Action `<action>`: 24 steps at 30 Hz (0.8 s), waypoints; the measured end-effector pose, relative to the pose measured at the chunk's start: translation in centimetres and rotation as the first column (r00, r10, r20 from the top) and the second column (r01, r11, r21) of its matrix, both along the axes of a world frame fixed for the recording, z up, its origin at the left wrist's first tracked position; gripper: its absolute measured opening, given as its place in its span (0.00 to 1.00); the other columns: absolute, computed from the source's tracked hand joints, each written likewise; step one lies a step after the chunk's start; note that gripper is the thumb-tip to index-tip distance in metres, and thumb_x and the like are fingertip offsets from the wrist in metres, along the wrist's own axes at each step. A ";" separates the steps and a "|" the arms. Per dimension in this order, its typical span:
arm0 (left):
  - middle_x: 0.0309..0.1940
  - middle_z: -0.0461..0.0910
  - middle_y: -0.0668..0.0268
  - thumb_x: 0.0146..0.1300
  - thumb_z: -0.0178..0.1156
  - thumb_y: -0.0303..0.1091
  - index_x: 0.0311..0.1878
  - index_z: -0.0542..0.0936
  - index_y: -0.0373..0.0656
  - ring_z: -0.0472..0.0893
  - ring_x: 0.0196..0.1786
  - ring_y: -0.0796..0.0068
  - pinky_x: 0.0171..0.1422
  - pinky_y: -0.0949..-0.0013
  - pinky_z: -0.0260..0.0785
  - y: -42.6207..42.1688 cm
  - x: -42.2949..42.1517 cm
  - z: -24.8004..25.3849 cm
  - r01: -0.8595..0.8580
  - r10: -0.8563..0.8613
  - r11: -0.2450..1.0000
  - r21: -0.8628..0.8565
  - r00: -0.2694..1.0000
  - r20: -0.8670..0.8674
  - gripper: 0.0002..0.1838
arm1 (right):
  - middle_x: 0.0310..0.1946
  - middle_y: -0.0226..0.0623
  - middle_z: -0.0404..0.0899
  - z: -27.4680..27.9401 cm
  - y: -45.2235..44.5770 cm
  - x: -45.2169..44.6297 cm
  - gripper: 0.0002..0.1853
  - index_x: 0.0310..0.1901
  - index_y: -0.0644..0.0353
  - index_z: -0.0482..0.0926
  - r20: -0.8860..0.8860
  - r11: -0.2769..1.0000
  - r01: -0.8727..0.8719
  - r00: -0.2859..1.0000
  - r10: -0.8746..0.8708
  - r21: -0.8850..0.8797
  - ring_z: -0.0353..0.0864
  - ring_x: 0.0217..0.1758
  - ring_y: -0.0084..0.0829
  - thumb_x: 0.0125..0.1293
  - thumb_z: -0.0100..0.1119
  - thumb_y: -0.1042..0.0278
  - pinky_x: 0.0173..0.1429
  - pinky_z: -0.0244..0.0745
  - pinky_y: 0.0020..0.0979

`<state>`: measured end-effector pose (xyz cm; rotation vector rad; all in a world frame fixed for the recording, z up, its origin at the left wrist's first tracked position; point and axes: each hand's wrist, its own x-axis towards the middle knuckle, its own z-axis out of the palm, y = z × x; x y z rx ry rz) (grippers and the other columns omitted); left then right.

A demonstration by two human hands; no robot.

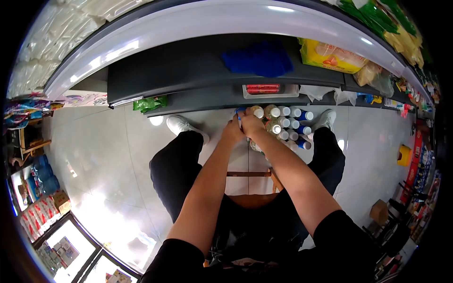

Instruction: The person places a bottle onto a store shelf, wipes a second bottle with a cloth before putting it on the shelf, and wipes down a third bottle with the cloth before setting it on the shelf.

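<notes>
My left hand (231,132) and my right hand (252,124) meet in front of the low shelf, beside a cluster of bottles. Both look closed, fingers curled together. A small blue patch (241,110) shows at the fingertips; what it belongs to is mostly hidden by my hands. Close to my right hand stand clear bottles with pale caps, such as the bottle (272,112) at the front. Further right are several upright bottles with white caps (284,121), some with blue labels (302,129). One bottle (255,145) is partly covered by my right forearm.
A blue cloth (258,59) and a yellow package (331,55) lie on the dark shelf (165,70). Below it are a tray (293,91) with red packs and a green packet (150,103). My shoes flank the bottles on the tiled floor (127,155). A wooden stool (250,200) is beneath me.
</notes>
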<state>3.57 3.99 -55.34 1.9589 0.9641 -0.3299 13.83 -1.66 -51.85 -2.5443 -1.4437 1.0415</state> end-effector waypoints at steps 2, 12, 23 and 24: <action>0.51 0.76 0.41 0.55 0.63 0.43 0.69 0.57 0.38 0.78 0.53 0.43 0.56 0.50 0.72 -0.2 0.1 -0.8 0.007 -0.007 1.000 -0.011 0.999 0.033 0.41 | 0.55 0.60 0.70 -1.3 0.4 0.5 0.26 0.59 0.60 0.67 0.023 0.998 -0.050 0.998 0.050 -0.027 0.80 0.52 0.54 0.57 0.60 0.71 0.55 0.78 0.46; 0.49 0.78 0.42 0.57 0.58 0.33 0.61 0.66 0.32 0.76 0.53 0.41 0.58 0.50 0.70 0.6 0.8 2.7 0.072 -0.069 0.997 -0.027 0.992 0.102 0.28 | 0.50 0.57 0.75 0.0 0.4 1.5 0.25 0.59 0.61 0.68 -0.093 0.982 -0.182 0.978 0.185 0.047 0.79 0.53 0.51 0.59 0.57 0.69 0.54 0.77 0.42; 0.50 0.80 0.53 0.44 0.71 0.30 0.55 0.76 0.39 0.79 0.55 0.58 0.59 0.61 0.70 4.0 -3.5 10.4 0.482 -0.414 0.876 0.016 0.734 0.539 0.30 | 0.43 0.50 0.77 14.8 -4.8 -2.1 0.24 0.46 0.59 0.75 -0.217 0.821 0.018 0.968 0.129 0.571 0.78 0.48 0.51 0.47 0.64 0.59 0.51 0.74 0.47; 0.48 0.80 0.53 0.42 0.72 0.28 0.48 0.77 0.38 0.80 0.53 0.58 0.57 0.61 0.71 1.7 -2.2 13.4 0.458 -0.367 0.886 -0.076 0.792 0.488 0.26 | 0.42 0.49 0.77 15.3 -6.5 -1.6 0.22 0.44 0.60 0.76 -0.154 0.774 0.013 0.982 0.109 0.633 0.78 0.47 0.51 0.47 0.64 0.60 0.51 0.74 0.46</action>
